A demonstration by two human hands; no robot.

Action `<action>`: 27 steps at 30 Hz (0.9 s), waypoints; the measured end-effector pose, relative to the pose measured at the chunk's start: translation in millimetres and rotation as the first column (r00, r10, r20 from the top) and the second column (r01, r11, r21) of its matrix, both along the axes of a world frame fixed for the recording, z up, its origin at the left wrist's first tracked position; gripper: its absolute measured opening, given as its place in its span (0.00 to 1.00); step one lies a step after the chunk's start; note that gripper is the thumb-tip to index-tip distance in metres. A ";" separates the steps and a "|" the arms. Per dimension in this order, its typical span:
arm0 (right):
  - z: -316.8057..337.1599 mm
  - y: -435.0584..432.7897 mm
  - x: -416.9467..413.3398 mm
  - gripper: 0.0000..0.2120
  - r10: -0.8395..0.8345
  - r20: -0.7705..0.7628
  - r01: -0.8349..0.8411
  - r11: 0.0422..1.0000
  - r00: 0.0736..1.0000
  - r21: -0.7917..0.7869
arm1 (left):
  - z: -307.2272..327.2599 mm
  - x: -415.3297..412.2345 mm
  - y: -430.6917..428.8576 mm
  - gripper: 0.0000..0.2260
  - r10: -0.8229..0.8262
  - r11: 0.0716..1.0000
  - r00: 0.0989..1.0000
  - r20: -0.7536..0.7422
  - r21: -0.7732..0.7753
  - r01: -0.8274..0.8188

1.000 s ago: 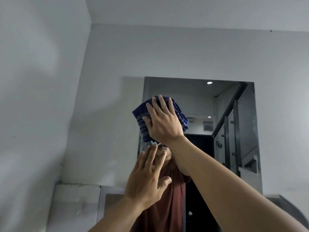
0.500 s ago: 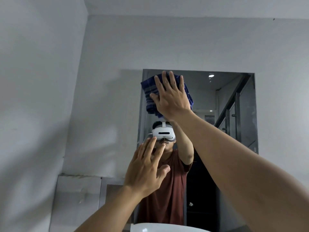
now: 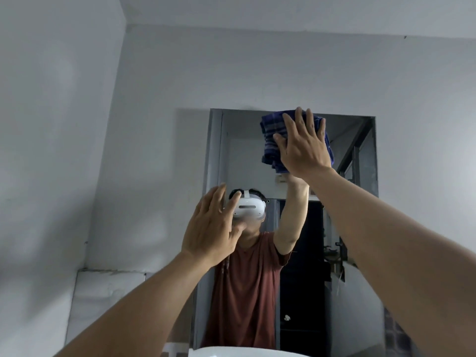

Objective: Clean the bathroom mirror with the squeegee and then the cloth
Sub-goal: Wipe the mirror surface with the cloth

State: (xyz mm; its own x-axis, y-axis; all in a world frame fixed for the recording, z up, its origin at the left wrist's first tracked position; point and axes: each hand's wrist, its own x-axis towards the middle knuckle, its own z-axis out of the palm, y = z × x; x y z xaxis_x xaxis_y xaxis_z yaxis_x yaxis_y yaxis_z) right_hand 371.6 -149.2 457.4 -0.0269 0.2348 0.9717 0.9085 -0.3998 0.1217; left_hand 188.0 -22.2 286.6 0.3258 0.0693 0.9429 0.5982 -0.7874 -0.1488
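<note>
Right hand flat, fingers spread, pressing cloth against mirror's top edge; left hand open, empty, lower on mirror's left.

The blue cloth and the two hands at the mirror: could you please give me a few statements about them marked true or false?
1. The right hand presses the blue cloth flat against the mirror. True.
2. The cloth sits near the mirror's bottom edge. False: it is at the top edge.
3. The left hand holds a squeegee. False: it is open and holds nothing.
4. The left hand is lower than the right hand. True.
</note>
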 end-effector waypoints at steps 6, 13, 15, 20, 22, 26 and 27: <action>-4.8 -35.9 48.7 0.28 -0.002 -0.133 0.015 0.995 0.991 0.099 | -1.8 3.2 -0.2 0.31 -0.015 1.000 1.000 0.018 -0.012 0.015; -48.7 -49.1 70.5 0.29 0.026 -0.286 0.045 0.971 0.958 0.236 | -3.9 3.6 -0.9 0.30 -0.022 1.000 0.999 0.027 -0.012 0.023; -65.0 -46.1 69.7 0.28 0.046 -0.338 0.060 0.953 0.940 0.297 | -3.8 3.3 -1.8 0.30 -0.023 1.000 0.999 0.034 -0.012 0.023; -86.5 -37.6 60.0 0.28 0.052 -0.401 0.084 0.946 0.915 0.314 | -3.6 3.9 -2.5 0.31 -0.011 1.000 0.999 0.033 -0.005 0.011; -87.9 -34.6 55.3 0.29 0.044 -0.391 0.082 0.950 0.919 0.300 | -4.2 4.7 -1.3 0.31 -0.014 1.000 0.999 0.035 -0.002 0.014; -86.2 -24.8 44.3 0.29 0.029 -0.347 0.078 0.955 0.937 0.288 | -5.2 5.4 0.3 0.31 -0.028 1.000 0.998 0.051 0.008 0.028; -84.8 -21.5 40.7 0.29 0.028 -0.330 0.070 0.958 0.943 0.280 | -5.2 5.2 0.7 0.31 -0.031 0.999 0.998 0.055 0.014 0.031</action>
